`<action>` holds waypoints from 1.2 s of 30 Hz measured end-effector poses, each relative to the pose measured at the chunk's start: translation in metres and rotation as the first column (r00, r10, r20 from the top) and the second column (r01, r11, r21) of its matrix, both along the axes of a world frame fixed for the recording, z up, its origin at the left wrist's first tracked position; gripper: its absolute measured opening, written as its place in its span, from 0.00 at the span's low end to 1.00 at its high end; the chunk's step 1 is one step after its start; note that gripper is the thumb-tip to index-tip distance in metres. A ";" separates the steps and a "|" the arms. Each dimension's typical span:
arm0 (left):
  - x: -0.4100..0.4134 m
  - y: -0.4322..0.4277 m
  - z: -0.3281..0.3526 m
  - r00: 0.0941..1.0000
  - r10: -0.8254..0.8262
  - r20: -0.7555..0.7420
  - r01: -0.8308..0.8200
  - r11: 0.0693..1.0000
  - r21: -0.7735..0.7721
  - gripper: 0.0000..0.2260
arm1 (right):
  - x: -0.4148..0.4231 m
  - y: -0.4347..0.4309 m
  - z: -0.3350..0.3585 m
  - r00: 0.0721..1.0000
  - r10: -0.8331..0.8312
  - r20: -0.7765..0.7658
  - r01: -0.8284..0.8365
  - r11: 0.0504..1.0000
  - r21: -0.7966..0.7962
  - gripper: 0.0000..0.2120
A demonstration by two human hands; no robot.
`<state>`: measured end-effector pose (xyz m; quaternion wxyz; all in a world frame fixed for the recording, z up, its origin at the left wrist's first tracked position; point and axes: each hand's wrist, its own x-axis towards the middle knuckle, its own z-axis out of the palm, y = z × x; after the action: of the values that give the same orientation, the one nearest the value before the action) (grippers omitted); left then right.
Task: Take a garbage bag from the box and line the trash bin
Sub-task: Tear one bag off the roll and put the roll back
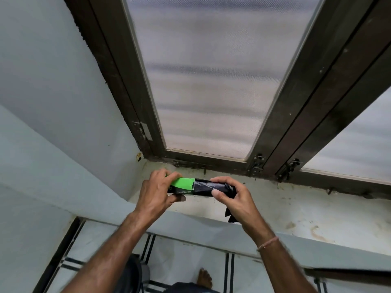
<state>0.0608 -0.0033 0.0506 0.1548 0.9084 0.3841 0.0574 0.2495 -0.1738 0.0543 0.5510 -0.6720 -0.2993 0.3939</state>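
A green and black garbage bag box [182,185] is held above the window sill, with my left hand [156,193] gripping its left end. A black roll of garbage bags [208,187] sticks out of the box's right end. My right hand [232,198] is closed around the roll's right end, and a loose corner of black bag hangs below that hand. The trash bin is not clearly in view.
A stained white window sill [296,210] runs below a dark-framed window [281,115] with frosted mesh panes. A pale wall [53,102] stands at the left. Below lie a white floor with dark stripes [190,261] and a bare foot [204,278].
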 end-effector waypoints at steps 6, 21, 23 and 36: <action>0.009 -0.019 0.004 0.995 0.066 0.075 -0.058 0.992 -0.113 0.27 | -0.013 0.015 0.002 0.995 0.067 -0.071 -0.065 0.997 0.038 0.15; 0.003 -0.021 0.004 0.987 0.110 0.119 -0.091 0.983 -0.160 0.27 | -0.018 0.021 -0.011 0.995 -0.030 0.100 0.024 0.998 0.060 0.19; 0.005 -0.022 0.006 0.986 0.108 0.129 -0.087 0.984 -0.156 0.27 | -0.024 0.023 -0.011 0.987 -0.099 0.124 0.088 0.991 0.097 0.13; 0.001 -0.017 0.001 0.990 0.100 0.096 -0.085 0.984 -0.154 0.27 | -0.007 0.016 -0.005 0.955 -0.162 -0.248 0.135 0.983 -0.122 0.13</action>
<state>0.0621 -0.0200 0.0511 0.2392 0.8712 0.4207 0.0826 0.2428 -0.1574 0.0497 0.5775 -0.6638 -0.1532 0.4499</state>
